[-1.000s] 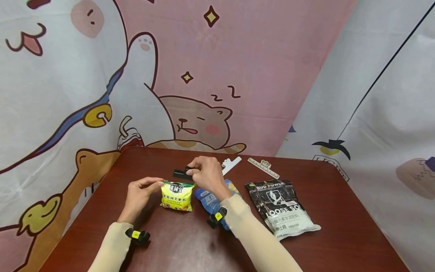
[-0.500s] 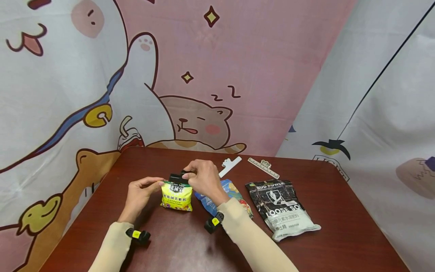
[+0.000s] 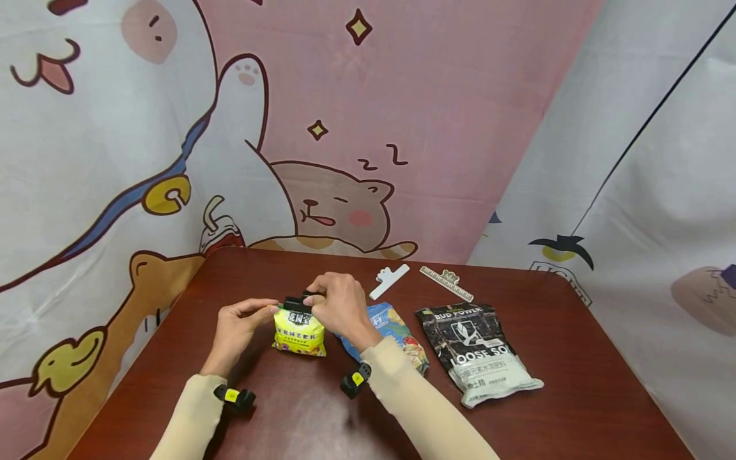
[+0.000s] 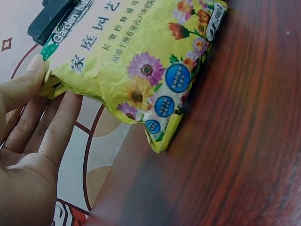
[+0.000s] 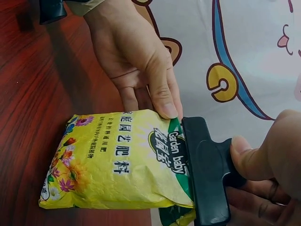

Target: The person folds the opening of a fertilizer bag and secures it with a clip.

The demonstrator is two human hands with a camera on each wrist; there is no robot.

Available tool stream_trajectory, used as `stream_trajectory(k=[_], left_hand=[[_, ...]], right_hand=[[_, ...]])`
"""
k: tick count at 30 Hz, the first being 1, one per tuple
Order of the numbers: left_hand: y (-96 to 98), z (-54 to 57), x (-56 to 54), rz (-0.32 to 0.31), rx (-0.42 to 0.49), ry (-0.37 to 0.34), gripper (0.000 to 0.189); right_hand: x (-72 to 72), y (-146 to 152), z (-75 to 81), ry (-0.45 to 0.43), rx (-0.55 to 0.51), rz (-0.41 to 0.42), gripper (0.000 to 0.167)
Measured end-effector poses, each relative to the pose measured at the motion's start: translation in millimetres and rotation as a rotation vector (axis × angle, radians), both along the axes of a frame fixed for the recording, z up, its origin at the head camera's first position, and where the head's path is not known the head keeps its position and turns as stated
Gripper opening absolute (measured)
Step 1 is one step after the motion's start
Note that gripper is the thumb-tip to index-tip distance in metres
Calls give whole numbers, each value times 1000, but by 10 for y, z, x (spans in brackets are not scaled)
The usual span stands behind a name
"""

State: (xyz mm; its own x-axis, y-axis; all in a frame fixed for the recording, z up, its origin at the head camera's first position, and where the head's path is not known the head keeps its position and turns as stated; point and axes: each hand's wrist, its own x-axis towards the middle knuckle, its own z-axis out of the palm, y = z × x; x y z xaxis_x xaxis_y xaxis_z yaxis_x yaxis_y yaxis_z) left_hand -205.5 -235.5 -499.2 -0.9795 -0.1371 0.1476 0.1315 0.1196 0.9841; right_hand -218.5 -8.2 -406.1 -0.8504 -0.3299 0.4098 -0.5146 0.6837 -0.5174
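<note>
A small yellow fertilizer bag [image 3: 299, 335] with printed flowers and a green top edge stands upright on the table. My left hand [image 3: 244, 329] pinches its upper left corner between thumb and fingers, as the left wrist view also shows. My right hand [image 3: 340, 308] grips the handle of a black bag clip [image 5: 205, 172] between thumb and fingers. In the right wrist view the clip's long bar lies along the bag's green top edge, touching it. Whether the clip's jaws are fully closed over the edge cannot be told.
A blue pouch [image 3: 397, 329] lies partly behind my right forearm. Right of it is a large black-and-white bag [image 3: 477, 354]. A white clip [image 3: 389, 281] and a beige clip [image 3: 446, 283] lie toward the back of the brown table [image 3: 299, 409]. A printed cloth hangs behind.
My right hand has brought the black bag clip down and left, from behind the yellow bag onto its top edge. My left hand keeps its place at the corner.
</note>
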Motion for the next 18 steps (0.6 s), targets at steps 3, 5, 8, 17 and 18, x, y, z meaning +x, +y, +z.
stream_trajectory(k=[3,5,8,17,18], left_hand=[[4,-2,-3,-3,8,3,40],[-3,-2,-4,-8,14,4,39],[-7,-9,-13,-14,35,9,37],[-29,-17,-12,-66,89,25,37],[-32,-15,-12,-70,102,28,36]], right_hand=[[2,-26,-13,12,23,-9,11],[0,-48,-25,23,39,-15,10],[-1,-75,-37,37,50,-22,9],[-16,-136,-84,22,54,-20,7],[-17,-145,-86,23,58,-21,6]])
